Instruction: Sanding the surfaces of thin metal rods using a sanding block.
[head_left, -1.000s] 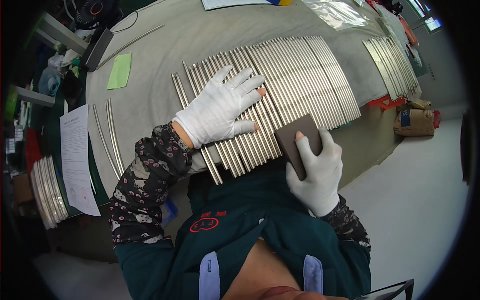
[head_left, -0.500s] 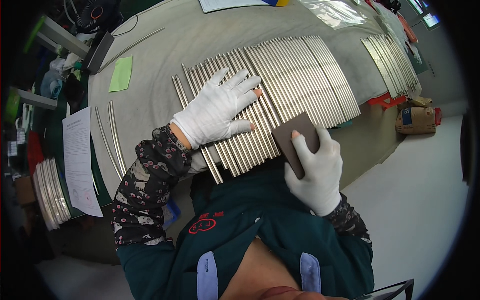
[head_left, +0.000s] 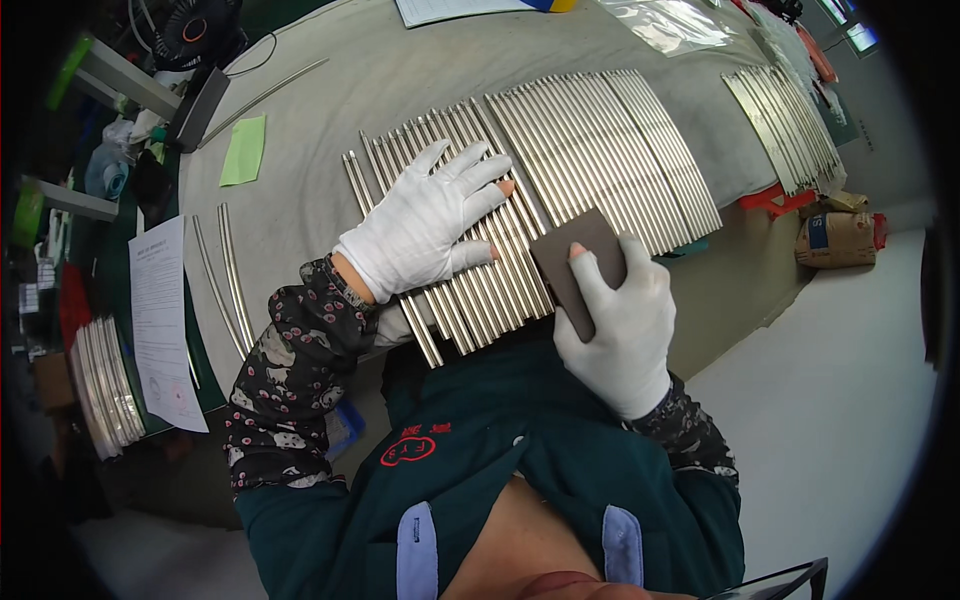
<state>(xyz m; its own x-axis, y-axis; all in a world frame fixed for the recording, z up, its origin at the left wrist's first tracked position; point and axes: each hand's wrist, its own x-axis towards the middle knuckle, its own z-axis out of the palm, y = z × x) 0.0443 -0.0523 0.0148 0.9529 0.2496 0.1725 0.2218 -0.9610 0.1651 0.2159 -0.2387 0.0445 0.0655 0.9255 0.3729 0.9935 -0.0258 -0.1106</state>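
Ideally, the right grip [head_left: 625, 330], closed on the brown rectangular block [head_left: 557, 262], should press evenly while the left grip [head_left: 412, 228], spread wide, steadies the silvery metal rods [head_left: 570, 150] beneath it.

The gloves [head_left: 405, 235] are white, the block [head_left: 560, 268] grey-brown, the rods [head_left: 600, 150] silver. The black left sleeve [head_left: 285, 370] bears pink spots and pale animals.

Glare streaks the metal rods [head_left: 600, 150] while the fisheye rim darkens.
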